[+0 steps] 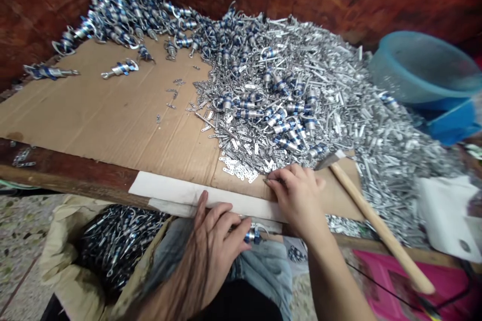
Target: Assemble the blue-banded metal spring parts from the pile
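My left hand (220, 233) is at the table's front edge, closed around a silver-and-blue metal fitting (251, 235). The fitting has a curved wire loop, and its far end sticks out past my thumb. To the right, my right hand (301, 195) reaches over the cardboard to the near edge of a heap of small flat metal links (241, 168). Its thumb and index finger are pinched together; what lies between them is too small to make out. A white strip (165, 188) runs along the edge beneath my left fingers.
Behind the links rises a pile of assembled fittings (124, 10). A hammer (376, 220) lies beside my right forearm. Blue tubs (425, 65) stand at the right, near a white container (444, 215). A sack (60, 246) of dark metal parts sits below on the left.
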The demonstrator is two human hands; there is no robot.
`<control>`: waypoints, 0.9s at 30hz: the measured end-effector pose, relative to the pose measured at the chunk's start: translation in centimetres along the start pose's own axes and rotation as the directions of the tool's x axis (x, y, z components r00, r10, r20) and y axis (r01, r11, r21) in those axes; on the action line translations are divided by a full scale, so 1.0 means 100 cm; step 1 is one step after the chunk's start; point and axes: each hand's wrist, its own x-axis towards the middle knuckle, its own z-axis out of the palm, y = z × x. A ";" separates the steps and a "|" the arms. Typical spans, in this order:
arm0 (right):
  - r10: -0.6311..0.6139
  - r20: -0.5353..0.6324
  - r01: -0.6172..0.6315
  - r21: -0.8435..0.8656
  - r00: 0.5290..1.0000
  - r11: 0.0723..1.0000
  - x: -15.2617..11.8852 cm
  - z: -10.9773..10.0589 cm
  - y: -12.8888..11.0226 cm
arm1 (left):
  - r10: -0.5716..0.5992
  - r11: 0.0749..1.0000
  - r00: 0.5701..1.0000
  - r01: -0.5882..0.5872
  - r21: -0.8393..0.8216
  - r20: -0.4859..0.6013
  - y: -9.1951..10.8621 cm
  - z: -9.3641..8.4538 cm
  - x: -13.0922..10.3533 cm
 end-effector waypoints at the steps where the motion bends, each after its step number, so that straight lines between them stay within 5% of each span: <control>1: -0.012 0.023 0.011 0.042 1.000 0.999 -0.003 -0.002 -0.001 | 0.000 1.000 1.000 0.000 -0.028 -0.021 -0.001 0.000 0.000; 7: -0.211 0.197 0.141 0.318 0.958 0.937 -0.040 -0.019 -0.012 | -0.029 0.991 0.997 0.019 -0.134 -0.071 -0.004 -0.001 -0.002; 18: -0.234 0.096 0.166 0.455 0.968 0.875 -0.064 0.002 -0.036 | -0.025 0.991 0.996 0.013 -0.136 -0.088 -0.004 -0.001 0.000; 27: 0.112 0.046 -0.121 0.399 0.993 0.909 -0.082 0.010 -0.037 | -0.081 0.978 0.991 0.059 -0.201 -0.103 -0.005 0.003 -0.001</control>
